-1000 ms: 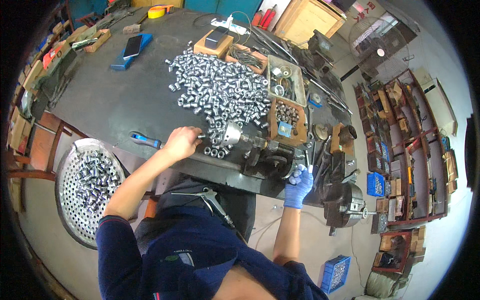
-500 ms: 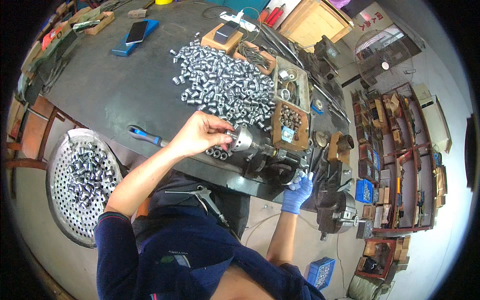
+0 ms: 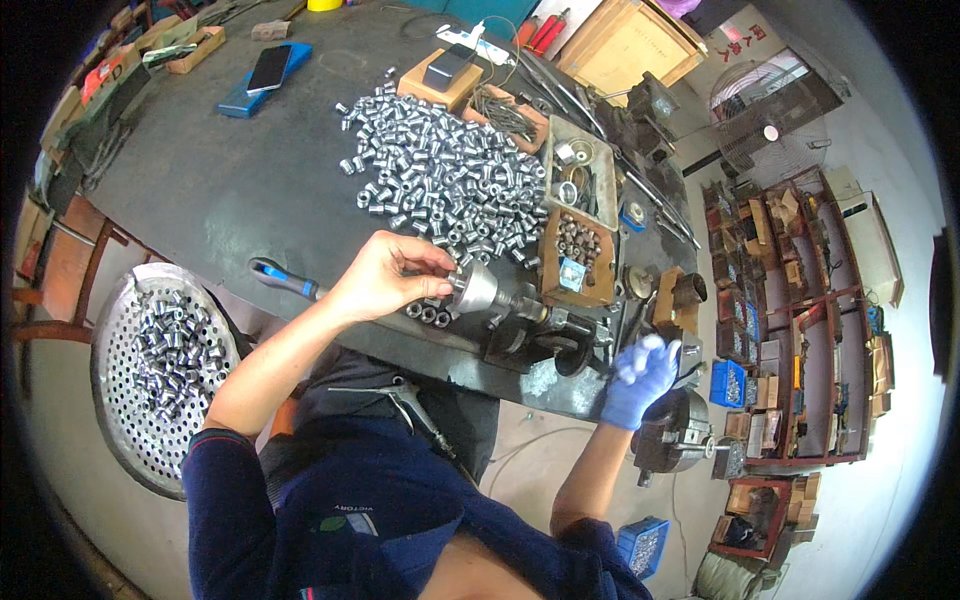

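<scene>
seating a fitting (image 3: 457,282), seemingly: left hand (image 3: 400,275) pinches it at chuck (image 3: 480,290), next needing alignment; right hand (image 3: 640,378) blurred, grip unclear.

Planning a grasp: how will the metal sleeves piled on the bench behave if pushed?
The metal sleeves look rigid and probably heavy for their size, being metal. Round sides suggest loose ones may roll. Shiny surfaces may feel slippery.
</scene>
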`<action>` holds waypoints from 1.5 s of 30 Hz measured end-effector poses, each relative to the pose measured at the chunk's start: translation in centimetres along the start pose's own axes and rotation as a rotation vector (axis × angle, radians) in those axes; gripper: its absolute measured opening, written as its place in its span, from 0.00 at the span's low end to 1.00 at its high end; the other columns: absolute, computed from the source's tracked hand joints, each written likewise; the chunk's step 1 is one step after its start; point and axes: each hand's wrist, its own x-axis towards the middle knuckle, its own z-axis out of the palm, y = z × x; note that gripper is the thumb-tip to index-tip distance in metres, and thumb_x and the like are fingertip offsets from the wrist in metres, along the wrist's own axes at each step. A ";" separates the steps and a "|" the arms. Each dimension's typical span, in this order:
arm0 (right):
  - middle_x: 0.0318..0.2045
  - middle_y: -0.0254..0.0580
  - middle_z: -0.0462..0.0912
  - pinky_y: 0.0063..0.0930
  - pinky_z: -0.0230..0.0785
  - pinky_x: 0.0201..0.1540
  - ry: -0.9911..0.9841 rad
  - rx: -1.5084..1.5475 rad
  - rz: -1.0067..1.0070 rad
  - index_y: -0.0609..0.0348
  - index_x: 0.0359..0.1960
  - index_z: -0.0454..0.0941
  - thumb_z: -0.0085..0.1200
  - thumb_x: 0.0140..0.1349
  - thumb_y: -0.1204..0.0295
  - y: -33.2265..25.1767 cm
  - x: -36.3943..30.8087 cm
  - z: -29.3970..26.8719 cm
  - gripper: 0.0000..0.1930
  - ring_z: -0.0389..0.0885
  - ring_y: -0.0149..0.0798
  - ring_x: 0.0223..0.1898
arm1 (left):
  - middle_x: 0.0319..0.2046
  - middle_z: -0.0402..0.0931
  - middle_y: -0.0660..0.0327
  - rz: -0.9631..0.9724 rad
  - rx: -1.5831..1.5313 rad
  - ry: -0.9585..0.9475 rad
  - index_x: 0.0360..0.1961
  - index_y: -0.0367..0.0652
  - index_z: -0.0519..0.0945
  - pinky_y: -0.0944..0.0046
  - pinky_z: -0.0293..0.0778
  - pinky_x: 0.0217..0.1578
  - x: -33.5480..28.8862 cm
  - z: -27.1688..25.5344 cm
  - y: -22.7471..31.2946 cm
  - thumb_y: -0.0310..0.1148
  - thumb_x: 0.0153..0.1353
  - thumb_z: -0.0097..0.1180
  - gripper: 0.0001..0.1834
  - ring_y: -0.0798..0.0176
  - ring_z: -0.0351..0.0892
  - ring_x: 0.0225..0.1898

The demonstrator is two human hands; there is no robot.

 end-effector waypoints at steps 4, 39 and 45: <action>0.11 0.34 0.66 0.17 0.49 0.07 -0.139 0.378 0.113 0.65 0.25 0.73 0.39 0.62 0.52 1.1 5.4 -1.5 0.25 0.57 0.25 0.09 | 0.27 0.78 0.58 -0.052 -0.087 -0.013 0.35 0.31 0.77 0.71 0.75 0.33 0.0 0.2 -0.1 0.18 0.48 0.59 0.11 0.69 0.77 0.29; 0.13 0.33 0.67 0.15 0.54 0.11 -0.111 0.067 -0.191 0.65 0.29 0.72 0.39 0.64 0.59 0.9 2.5 0.5 0.19 0.59 0.23 0.11 | 0.17 0.73 0.61 -0.128 -0.040 -0.007 0.26 0.32 0.75 0.72 0.71 0.20 0.1 0.9 -0.4 0.34 0.59 0.52 0.13 0.72 0.73 0.19; 0.10 0.30 0.62 0.16 0.48 0.08 0.057 0.111 -0.094 0.67 0.29 0.73 0.37 0.64 0.54 2.3 -3.7 -3.6 0.24 0.52 0.23 0.09 | 0.20 0.74 0.59 -0.144 -0.127 0.027 0.31 0.31 0.74 0.70 0.72 0.23 0.0 1.2 0.4 0.32 0.58 0.51 0.11 0.69 0.74 0.20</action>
